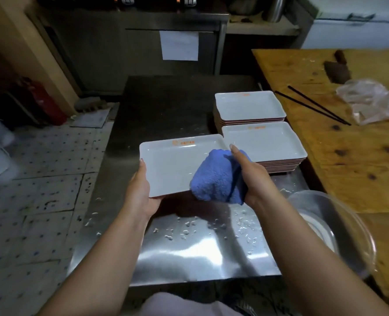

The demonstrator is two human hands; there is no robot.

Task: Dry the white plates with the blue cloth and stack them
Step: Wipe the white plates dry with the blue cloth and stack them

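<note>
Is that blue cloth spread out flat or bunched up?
Bunched up. The blue cloth sits as a thick wad in the right hand, pressed on the white plate held by the left hand.

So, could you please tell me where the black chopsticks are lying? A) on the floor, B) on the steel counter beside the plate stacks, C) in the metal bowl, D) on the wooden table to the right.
D: the chopsticks lie on the wooden table, beside a crumpled plastic bag.

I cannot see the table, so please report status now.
Left hand holds plate; right hand grips cloth on it. Two stacks behind. Nothing in the way.
</note>
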